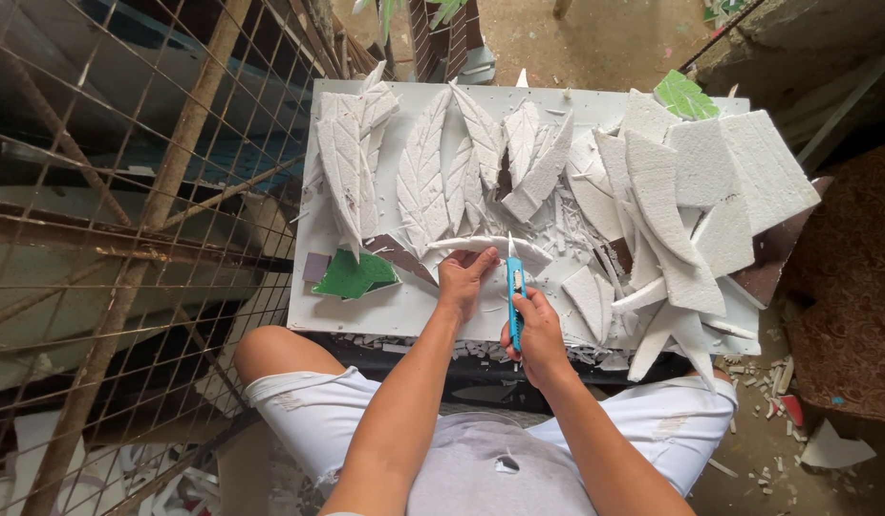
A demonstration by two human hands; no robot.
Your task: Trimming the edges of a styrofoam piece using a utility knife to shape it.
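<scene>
My left hand [464, 277] presses down on a long white foam leaf piece [490, 247] lying across the white work board [404, 311]. My right hand [533, 330] grips a blue utility knife [515, 291], its blade pointing up at the foam piece's edge beside my left fingers. Several carved foam leaves [423, 167] lie spread at the back of the board.
Rough-cut foam slabs [720, 172] pile at the right. A green leaf piece [352, 275] lies at the board's left, another green leaf piece [684, 96] at the back right. A rusty wire mesh frame [127, 239] stands at left. Foam scraps litter the floor [777, 382].
</scene>
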